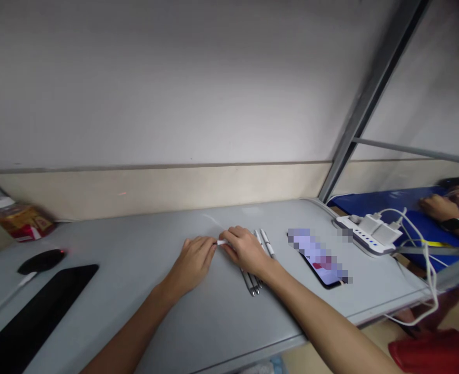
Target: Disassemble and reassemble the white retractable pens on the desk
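My left hand and my right hand meet at the middle of a grey table. Between their fingertips they pinch a small white pen part, with both hands closed on it. Under and just behind my right hand lie several silver-white pens side by side, their tips pointing toward me. My right hand covers the middle of those pens.
A phone lies right of the pens, a white power strip with chargers and cables beyond it. At left are a black pad, a dark mouse and a packet. Another person's hands work at the far right.
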Demonstrator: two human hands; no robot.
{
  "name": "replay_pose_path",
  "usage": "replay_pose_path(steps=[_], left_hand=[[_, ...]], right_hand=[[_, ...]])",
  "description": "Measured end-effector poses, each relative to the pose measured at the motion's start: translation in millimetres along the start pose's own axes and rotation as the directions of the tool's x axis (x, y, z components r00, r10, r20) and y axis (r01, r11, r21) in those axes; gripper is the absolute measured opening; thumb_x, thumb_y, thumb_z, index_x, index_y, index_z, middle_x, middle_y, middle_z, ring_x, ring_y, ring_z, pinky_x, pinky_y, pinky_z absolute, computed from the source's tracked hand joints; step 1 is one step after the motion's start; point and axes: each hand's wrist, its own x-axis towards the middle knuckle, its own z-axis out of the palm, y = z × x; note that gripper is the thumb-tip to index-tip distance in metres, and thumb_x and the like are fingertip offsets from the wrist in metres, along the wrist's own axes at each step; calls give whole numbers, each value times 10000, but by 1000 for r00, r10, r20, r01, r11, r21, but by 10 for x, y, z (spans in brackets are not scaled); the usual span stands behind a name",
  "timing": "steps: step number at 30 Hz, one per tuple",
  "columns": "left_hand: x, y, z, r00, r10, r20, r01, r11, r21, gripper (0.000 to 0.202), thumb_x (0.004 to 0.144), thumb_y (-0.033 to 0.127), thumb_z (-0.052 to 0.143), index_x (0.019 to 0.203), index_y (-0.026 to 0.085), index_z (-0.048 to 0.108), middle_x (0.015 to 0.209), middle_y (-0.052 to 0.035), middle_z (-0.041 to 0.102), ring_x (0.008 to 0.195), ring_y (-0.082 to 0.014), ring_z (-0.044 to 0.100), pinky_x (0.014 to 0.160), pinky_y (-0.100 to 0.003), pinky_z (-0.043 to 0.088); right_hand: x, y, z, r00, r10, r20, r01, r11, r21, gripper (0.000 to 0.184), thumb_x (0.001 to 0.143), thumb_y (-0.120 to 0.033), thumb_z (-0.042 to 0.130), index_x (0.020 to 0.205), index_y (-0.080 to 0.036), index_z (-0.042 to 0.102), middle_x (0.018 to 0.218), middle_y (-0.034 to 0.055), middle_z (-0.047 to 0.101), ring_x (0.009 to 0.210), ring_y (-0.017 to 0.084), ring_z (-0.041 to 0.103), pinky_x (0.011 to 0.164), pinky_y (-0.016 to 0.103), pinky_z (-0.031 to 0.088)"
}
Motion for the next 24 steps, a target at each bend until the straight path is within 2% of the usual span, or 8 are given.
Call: replay_pose_path(steps=[5, 11, 20, 24], left_hand=[[2, -15, 29, 1000, -25, 13, 26, 995, -101, 290, 986, 305, 293, 884, 204, 545, 867, -3, 623, 844, -171, 566, 785, -330, 360], [21, -29, 37, 997, -68, -27, 57, 951, -303, 264, 979, 319, 322, 896, 204, 545, 858, -6, 602, 806, -151, 557, 760, -294, 419], [16, -62, 92, 998, -52, -36, 38, 949, -313, 260, 976, 316, 337, 907, 201, 559, 876, -20, 607, 822, -160, 561, 783, -315, 444], [14, -65, 56, 998, -2, -59, -11, 973, -231, 242, 976, 294, 337, 946, 203, 558, 919, -29, 603, 888, -175, 543, 831, -334, 429]], right_hand=[[-5, 10, 1, 999, -31, 10, 32, 999, -39, 135, 923, -188, 505, 1019, -192, 598, 909, 53, 617, 848, 177, 529, 716, 278, 347], [-10, 38, 20, 995, -67, -68, 62, 995, -78, 174, 938, -184, 468, 1024, -198, 619, 942, 67, 612, 860, 182, 509, 740, 297, 339], [1, 33, 21, 998, -58, -12, 57, 997, -43, 174, 938, -212, 490, 1036, -194, 633, 931, 67, 629, 865, 180, 535, 742, 287, 373], [4, -2, -13, 999, -30, 15, 31, 999, -13, 229, 964, -255, 446, 1065, -179, 637, 932, 76, 650, 875, 179, 565, 755, 281, 395]])
